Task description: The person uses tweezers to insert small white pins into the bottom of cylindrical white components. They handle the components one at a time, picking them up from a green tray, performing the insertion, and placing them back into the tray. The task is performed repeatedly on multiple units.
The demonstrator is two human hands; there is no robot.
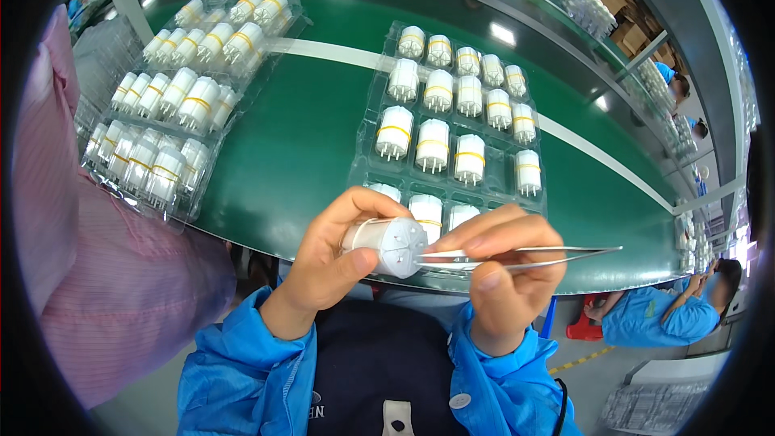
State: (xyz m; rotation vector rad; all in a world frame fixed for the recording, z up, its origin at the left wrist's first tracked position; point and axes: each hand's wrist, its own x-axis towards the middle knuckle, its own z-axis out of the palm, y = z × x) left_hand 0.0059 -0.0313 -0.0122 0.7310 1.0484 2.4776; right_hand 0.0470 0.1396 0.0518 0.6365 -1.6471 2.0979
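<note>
- Left hand (pixel 327 262) grips a white plastic cylinder (pixel 387 244) near the body, its flat end facing the camera; fingers wrapped round the barrel, thumb on the near side.
- Right hand (pixel 504 274) pinches thin steel tweezers (pixel 517 257) closed; tips touch the cylinder's end face, handle end points right.
- Bench (pixel 299 137): smooth green surface with a pale stripe, glossy, reflecting ceiling lights.
- Clear moulded blister tray (pixel 456 105), centre: about 17 white cylinders visible, each with a yellow band and short metal pins; the near row is partly hidden by the hands.
- Second clear tray (pixel 173 97), far left: similar banded cylinders lying tilted in three groups; exact count not readable.
- Both sleeves (pixel 234 363) are blue smooth fabric.
- Pink striped sleeve (pixel 89 274) of another person at left edge.
</note>
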